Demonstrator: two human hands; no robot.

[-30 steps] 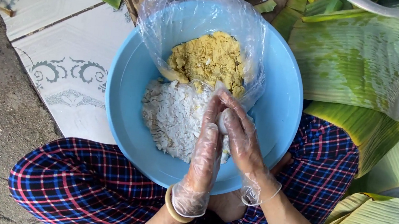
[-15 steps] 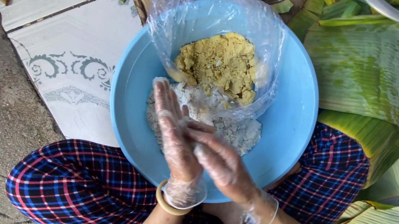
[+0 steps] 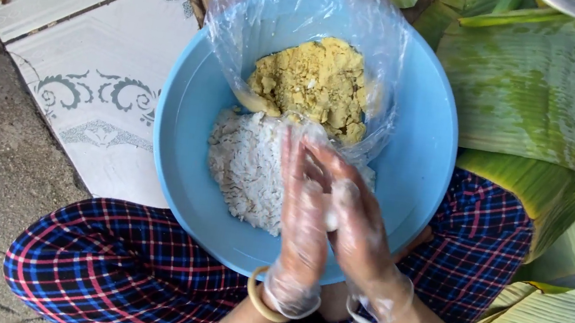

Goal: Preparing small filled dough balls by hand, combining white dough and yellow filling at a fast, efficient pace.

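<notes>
Two gloved hands [image 3: 328, 215], perhaps pressing white rice [image 3: 246, 167].

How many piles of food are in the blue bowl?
2. The yellow crumbly pile sits at the far side inside a clear plastic bag. The white rice pile lies nearer, left of the gloved hands; part of it is hidden behind them.

I see soft, even daylight with only faint shadows. The clear plastic bag [image 3: 305, 30] throws pale glare along its folds. Both gloved hands, left [image 3: 301, 223] and right [image 3: 357, 226], smear with motion blur; the round blue plastic basin [image 3: 187, 133] stays sharp.
</notes>
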